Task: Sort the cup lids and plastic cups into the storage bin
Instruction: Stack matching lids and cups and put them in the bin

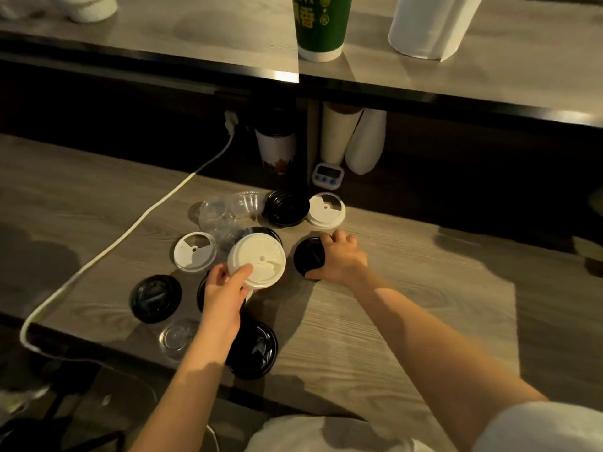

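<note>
Cup lids and clear plastic cups lie scattered on a wooden counter (391, 321). My left hand (225, 293) is shut on a white lid (261, 261), lifted slightly above the counter. My right hand (341, 257) grips the edge of a black lid (308, 257) that lies flat. More white lids (194, 252) (326, 210) and black lids (156, 298) (286, 207) (256, 350) lie around them. Clear plastic cups (228, 212) lie on their sides at the back, and a clear lid (176, 337) sits near the front edge. No storage bin is in view.
A white cable (130, 233) runs across the counter's left side. Under the raised shelf (424, 89) stand a paper cup (275, 151), white cup stacks (339, 135) and a small timer (328, 175). A green cup (321, 24) and a paper roll (427, 24) stand on the shelf.
</note>
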`<move>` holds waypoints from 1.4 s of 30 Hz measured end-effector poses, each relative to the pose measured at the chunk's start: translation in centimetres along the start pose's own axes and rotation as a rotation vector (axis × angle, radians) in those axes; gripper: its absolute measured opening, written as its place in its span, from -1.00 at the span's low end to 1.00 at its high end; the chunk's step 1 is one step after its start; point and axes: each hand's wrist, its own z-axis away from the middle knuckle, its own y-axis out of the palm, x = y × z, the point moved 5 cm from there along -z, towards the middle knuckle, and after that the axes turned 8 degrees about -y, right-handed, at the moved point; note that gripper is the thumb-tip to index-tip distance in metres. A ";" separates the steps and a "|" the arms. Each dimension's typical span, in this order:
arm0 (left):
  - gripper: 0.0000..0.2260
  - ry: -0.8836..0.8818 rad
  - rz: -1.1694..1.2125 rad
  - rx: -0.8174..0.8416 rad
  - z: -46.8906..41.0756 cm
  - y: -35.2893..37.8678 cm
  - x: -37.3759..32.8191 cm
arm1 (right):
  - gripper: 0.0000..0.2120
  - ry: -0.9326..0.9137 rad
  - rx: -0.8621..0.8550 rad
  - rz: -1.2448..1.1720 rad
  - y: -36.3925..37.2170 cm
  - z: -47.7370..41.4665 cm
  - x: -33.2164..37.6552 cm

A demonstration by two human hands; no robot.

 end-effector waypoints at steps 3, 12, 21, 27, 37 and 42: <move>-0.80 -0.024 0.002 0.007 -0.1 0.1 0.4 | -0.12 -0.028 -0.047 -0.035 -0.1 0.1 -0.1; -0.77 -0.033 -0.026 0.086 1.1 2.7 0.8 | -0.15 -0.128 -0.256 -0.393 -0.8 3.6 -2.5; -0.67 -0.060 -0.167 0.322 4.8 7.5 2.0 | -0.18 -0.069 -0.628 -0.627 -3.7 12.3 -8.5; -0.69 -0.049 -0.226 0.471 8.9 13.4 3.9 | -0.14 0.033 -0.774 -0.727 -6.5 20.0 -14.1; -0.70 -0.057 -0.340 0.722 19.4 25.5 9.7 | -0.27 0.169 -1.011 -0.604 -10.6 33.2 -24.3; -0.69 -0.039 -0.396 0.786 24.1 30.9 13.2 | -0.27 0.248 -1.080 -0.598 -11.6 38.8 -30.4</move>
